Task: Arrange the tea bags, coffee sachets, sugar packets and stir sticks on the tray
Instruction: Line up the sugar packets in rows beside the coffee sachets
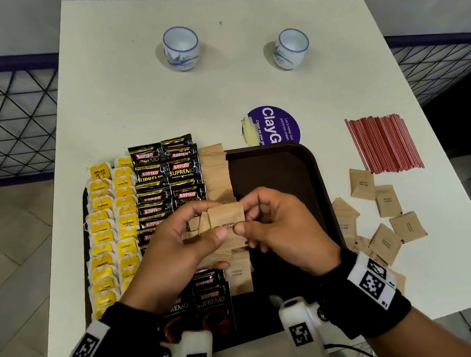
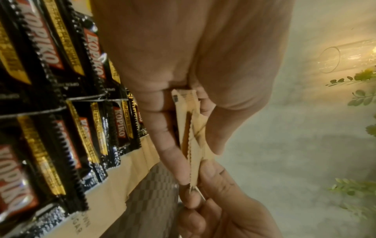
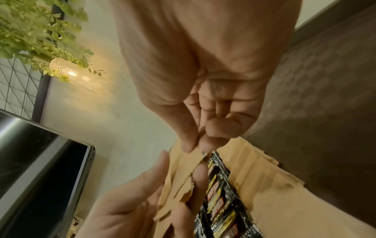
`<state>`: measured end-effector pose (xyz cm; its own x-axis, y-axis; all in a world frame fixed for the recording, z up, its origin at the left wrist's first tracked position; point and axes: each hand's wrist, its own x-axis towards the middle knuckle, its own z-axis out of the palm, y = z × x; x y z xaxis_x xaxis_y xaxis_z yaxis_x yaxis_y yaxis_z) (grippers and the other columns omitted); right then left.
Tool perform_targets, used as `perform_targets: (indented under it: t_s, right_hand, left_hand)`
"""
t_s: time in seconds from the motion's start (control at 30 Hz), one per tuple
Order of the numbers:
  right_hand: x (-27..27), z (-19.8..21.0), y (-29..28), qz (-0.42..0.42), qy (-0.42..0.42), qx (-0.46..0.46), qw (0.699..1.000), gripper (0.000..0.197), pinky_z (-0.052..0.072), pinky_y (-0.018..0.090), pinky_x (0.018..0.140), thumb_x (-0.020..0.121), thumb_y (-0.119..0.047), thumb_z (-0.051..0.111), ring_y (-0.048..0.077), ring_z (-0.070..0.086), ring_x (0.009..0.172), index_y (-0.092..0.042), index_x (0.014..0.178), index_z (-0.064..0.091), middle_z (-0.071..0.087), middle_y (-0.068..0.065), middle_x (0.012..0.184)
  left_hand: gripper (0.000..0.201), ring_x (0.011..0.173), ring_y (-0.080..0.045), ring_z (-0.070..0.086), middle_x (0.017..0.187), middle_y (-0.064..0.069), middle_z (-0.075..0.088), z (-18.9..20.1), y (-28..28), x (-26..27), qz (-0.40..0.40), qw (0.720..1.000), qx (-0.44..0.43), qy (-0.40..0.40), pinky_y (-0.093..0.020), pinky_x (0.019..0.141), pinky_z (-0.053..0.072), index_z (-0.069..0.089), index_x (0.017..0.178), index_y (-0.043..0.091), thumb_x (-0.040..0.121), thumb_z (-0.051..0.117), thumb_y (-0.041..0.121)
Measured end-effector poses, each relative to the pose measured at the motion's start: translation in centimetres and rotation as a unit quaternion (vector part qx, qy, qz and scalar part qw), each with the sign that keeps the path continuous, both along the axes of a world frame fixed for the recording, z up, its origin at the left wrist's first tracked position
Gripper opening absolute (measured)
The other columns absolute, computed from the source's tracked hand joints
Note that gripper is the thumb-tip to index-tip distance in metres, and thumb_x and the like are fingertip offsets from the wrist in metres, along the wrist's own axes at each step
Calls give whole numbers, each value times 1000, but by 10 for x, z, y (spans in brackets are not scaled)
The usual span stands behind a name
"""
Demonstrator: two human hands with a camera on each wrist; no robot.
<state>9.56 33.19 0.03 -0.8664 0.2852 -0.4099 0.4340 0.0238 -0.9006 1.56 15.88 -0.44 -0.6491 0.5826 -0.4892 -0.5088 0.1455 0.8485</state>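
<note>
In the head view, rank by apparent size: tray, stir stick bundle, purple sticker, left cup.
1. tray
2. stir stick bundle
3. purple sticker, partly hidden by the tray, and left cup: too alike to rank.

Bare dark floor is lying open on the right half of the tray point(image 1: 289, 169), beside the column of sugar packets point(image 1: 216, 175). Both hands are hovering over the tray's middle: the left hand point(image 1: 183, 244) and right hand point(image 1: 281, 233) are blocking it. Loose sugar packets point(image 1: 386, 200) and stir sticks point(image 1: 384, 144) are crowding the table point(image 1: 124, 87) to the right; two cups point(image 1: 181, 47) are standing well apart at the far side.
</note>
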Motion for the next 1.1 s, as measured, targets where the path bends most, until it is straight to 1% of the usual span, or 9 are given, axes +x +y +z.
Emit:
perform_targets:
  t_s: [0.07, 0.13, 0.27, 0.33, 0.43, 0.7, 0.9, 1.0, 1.1]
  right_hand:
    - [4, 1, 5, -13, -4, -1, 1000, 10, 44, 25, 45, 89, 0, 69, 16, 59, 55, -4, 97, 65, 62, 6, 76]
    - [11, 1, 12, -25, -17, -4, 1000, 4, 44, 25, 45, 91, 0, 67, 18, 60, 55, -2, 92, 64, 67, 8, 74]
    - [34, -6, 22, -4, -105, -36, 994, 5, 47, 25, 45, 91, 1, 67, 20, 63, 53, 2, 87, 64, 69, 15, 71]
    - [45, -12, 21, 28, -151, -39, 987, 7, 49, 25, 45, 90, 1, 67, 19, 65, 52, -1, 86, 64, 68, 14, 68]
    - [53, -22, 16, 68, -190, -39, 979, 5, 53, 26, 48, 91, 0, 67, 19, 66, 54, -2, 89, 64, 67, 18, 73]
    - [48, -33, 3, 97, -223, -54, 968, 7, 56, 26, 50, 91, 4, 65, 21, 67, 55, -2, 89, 61, 65, 11, 65]
    - [43, -32, -4, 94, -230, -42, 968, 6, 58, 27, 52, 91, -1, 67, 25, 69, 59, 2, 91, 62, 67, 17, 71]
    - [44, -34, -7, 92, -234, -18, 968, 6, 59, 31, 55, 93, -4, 64, 29, 72, 63, -2, 88, 62, 69, 15, 71]
    - [44, -34, -9, 90, -237, 7, 967, 9, 57, 36, 58, 93, -10, 64, 29, 72, 61, -6, 86, 63, 71, 12, 69]
  left_hand:
    - [31, 91, -32, 76, 112, -11, 73, -2, -5, -1, 9, 1000, 5, -16, -43, 65, 64, 71, 110, 20, 91, 64, -3]
    - [34, 91, -35, 76, 112, -16, 72, -3, -10, -3, 21, 999, 7, -24, -42, 64, 64, 72, 110, 20, 93, 59, -7]
    - [35, 94, -40, 75, 112, -17, 74, -4, -22, -6, 35, 999, 23, -33, -42, 65, 64, 66, 120, 15, 96, 54, -7]
    - [34, 95, -40, 75, 112, -17, 74, -4, -27, -6, 37, 998, 24, -34, -42, 66, 64, 65, 121, 14, 96, 53, -6]
    - [35, 96, -40, 75, 112, -16, 74, -3, -29, -4, 36, 998, 23, -35, -42, 66, 64, 65, 120, 15, 96, 52, -7]
    - [35, 95, -40, 75, 113, -16, 74, -5, -29, 4, 26, 999, 18, -39, -45, 66, 64, 66, 120, 16, 97, 52, -6]
    - [34, 95, -40, 75, 113, -14, 75, -4, -32, 5, 33, 998, 18, -45, -44, 66, 64, 65, 120, 15, 97, 51, -6]
    - [35, 95, -40, 75, 112, -14, 75, -3, -32, 6, 35, 998, 19, -50, -44, 66, 64, 66, 120, 15, 97, 50, -6]
    - [35, 95, -41, 74, 112, -14, 75, -3, -32, 6, 34, 998, 18, -54, -47, 68, 64, 66, 120, 14, 98, 49, -6]
